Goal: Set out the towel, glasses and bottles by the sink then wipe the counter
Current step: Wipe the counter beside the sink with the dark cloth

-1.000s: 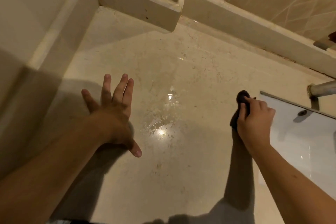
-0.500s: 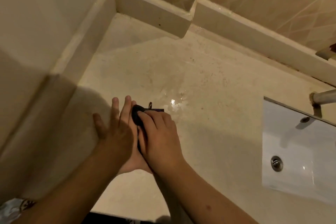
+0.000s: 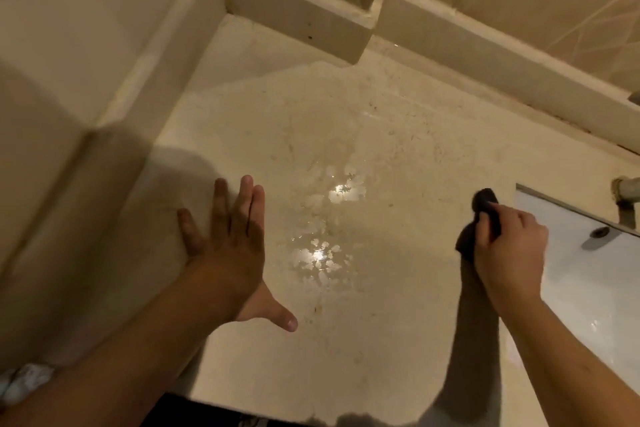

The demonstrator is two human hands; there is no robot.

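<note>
The beige stone counter (image 3: 346,121) fills the view, with a shiny wet patch (image 3: 322,236) in its middle. My right hand (image 3: 509,253) presses a small dark cloth (image 3: 486,204) onto the counter right beside the sink's left edge; the cloth sticks out past my fingers and at the thumb side. My left hand (image 3: 228,246) lies flat on the counter at the left, fingers spread, holding nothing. No towel, glasses or bottles are in view.
A white sink (image 3: 595,281) is set into the counter at the right, with an overflow hole (image 3: 601,231) and a metal tap base (image 3: 628,189) behind it. A raised stone ledge (image 3: 298,17) and tiled wall border the back; a wall closes the left side.
My right hand has swept the cloth from beside my left hand rightwards across the counter to the sink's edge. My left hand stays flat on the counter.
</note>
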